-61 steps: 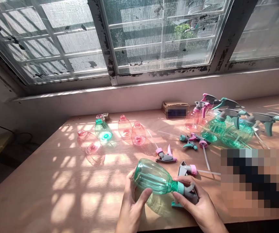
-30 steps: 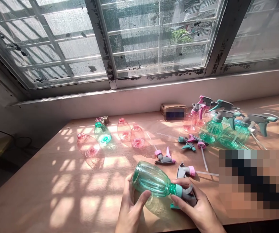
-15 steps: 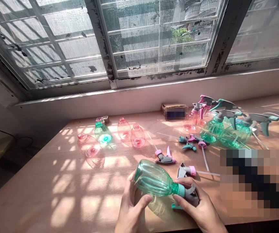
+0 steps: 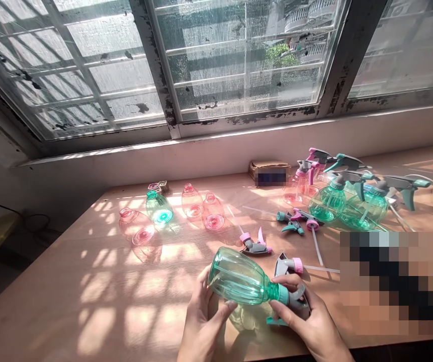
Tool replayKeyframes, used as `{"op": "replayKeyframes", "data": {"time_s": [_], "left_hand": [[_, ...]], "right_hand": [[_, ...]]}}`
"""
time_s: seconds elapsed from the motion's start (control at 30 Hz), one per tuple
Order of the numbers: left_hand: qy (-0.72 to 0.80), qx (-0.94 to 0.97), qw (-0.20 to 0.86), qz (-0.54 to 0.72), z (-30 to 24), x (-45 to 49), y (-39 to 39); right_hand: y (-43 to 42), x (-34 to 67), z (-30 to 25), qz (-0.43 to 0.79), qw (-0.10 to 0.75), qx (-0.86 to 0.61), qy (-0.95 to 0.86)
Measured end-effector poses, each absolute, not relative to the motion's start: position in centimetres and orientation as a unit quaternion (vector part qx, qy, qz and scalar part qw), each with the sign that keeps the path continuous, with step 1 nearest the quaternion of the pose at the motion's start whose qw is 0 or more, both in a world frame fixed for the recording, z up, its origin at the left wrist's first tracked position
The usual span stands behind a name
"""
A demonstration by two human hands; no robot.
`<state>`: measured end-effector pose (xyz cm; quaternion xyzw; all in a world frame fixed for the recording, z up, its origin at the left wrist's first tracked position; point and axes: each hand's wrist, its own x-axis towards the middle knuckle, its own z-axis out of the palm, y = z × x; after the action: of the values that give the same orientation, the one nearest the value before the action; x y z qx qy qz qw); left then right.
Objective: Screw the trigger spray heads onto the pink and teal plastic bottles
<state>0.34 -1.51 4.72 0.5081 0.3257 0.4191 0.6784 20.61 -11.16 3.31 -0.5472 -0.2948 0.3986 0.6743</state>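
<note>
Green-tinted plastic nearest you: the green bottle (image 4: 239, 279) is lying on its side, held just above the near edge of the table (image 4: 69, 301), between your two hands. Your left hand (image 4: 203, 327) is cupping the base end, thumb and fingers clamped round the body. Your right hand (image 4: 310, 324) is closing round the grey trigger head (image 4: 295, 299) at the neck, fingertips pressing by the teal collar (image 4: 282, 294).

Against the last two seconds the bottle is barely shifting. Only your right fingers are creeping round, so the head is probably turning on the neck. The thread is hidden.

Beyond, loose trigger heads (image 4: 287, 264) are lying mid-table. Farther left, headless pink bottles (image 4: 213, 213) are standing open. Far right, capped bottles (image 4: 327, 201) are crowding near a cardboard box (image 4: 271, 171).
</note>
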Motion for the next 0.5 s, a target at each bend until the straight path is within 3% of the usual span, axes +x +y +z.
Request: {"op": "replayKeyframes", "data": {"time_s": [0.5], "left_hand": [[0.366, 0.537, 0.627, 0.431, 3.8, 0.4, -1.6]], "right_hand": [[-11.3, 20.7, 3.4, 0.399, 0.653, -0.565, -0.308]]}}
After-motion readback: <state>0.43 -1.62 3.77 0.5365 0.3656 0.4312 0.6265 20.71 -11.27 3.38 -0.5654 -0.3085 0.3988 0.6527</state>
